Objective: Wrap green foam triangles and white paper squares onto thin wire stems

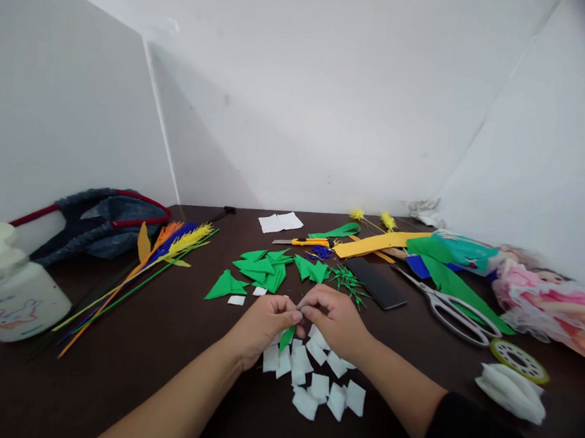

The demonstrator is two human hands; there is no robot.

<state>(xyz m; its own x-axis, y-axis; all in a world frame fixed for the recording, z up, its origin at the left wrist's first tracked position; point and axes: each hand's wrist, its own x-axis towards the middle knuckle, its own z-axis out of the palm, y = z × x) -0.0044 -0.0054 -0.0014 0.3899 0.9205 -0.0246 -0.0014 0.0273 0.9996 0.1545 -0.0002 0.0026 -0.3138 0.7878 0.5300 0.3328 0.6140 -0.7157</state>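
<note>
- At lower centre, our left hand (264, 325) pinched a green piece (287, 339), its tip over white squares (304, 404); whether the fingertips of our right hand (334, 321), meeting the left's, gripped it too, we could not tell.
- Green cutouts (256, 270) edged the space beyond our knuckles.
- Dark tabletop (116, 373) stretched at lower left, between our forearm (200, 386) and the bottle (21, 300).
- Scissors (437, 301) bounded us at right.

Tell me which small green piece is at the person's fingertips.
The narrow one hanging below the left hand's thumb; the other small green pieces lie on the table, farther out.
</note>
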